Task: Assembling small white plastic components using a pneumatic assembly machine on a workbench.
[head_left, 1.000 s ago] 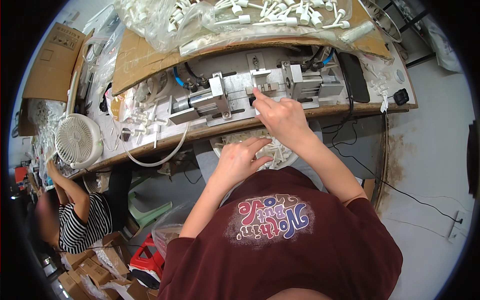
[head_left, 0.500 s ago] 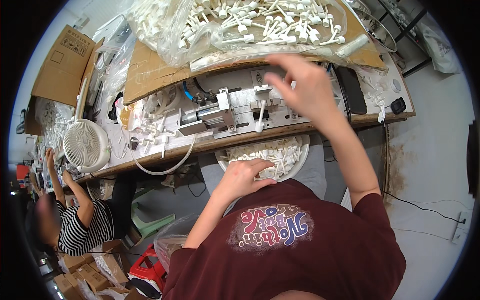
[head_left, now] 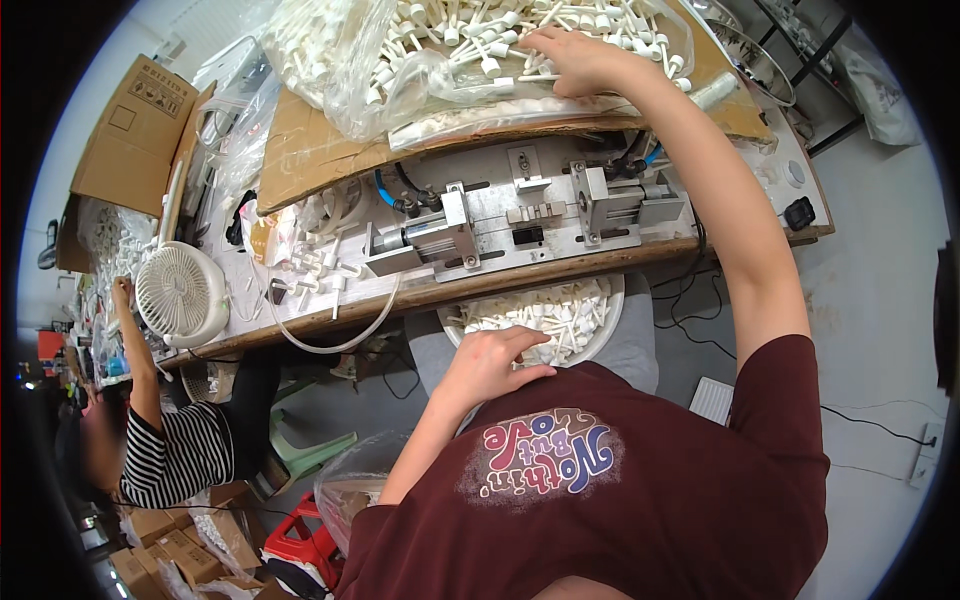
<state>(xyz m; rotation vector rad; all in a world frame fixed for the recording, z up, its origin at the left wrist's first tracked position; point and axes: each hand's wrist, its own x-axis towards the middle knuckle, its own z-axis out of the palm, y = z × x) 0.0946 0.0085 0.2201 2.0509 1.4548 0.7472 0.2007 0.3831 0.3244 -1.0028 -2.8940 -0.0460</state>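
My right hand [head_left: 578, 62] reaches over the far edge of the bench, its fingers stretched onto a pile of white plastic stems with round caps [head_left: 490, 45]. Fingers and thumb are apart, and nothing shows held between them. At the near rim of a white bowl [head_left: 617, 325] on my lap rests my left hand [head_left: 492, 362], thumb out and fingers apart. Loose white capped stems [head_left: 570, 315] fill the bowl. Between the hands stands a metal clamping fixture [head_left: 535, 215] with a cylinder on either side; no stem lies across its middle.
The pile lies on a cardboard sheet [head_left: 290, 150] in clear plastic. A white fan [head_left: 180, 295] and scattered white fittings [head_left: 325, 268] are on the bench's left. A hose [head_left: 335, 348] loops below its edge. Another person in a striped shirt [head_left: 180, 460] sits at left.
My right hand has moved from above the fixture up and away to the pile. The white stem that lay across the fixture is gone from there. My left hand stays by the bowl.
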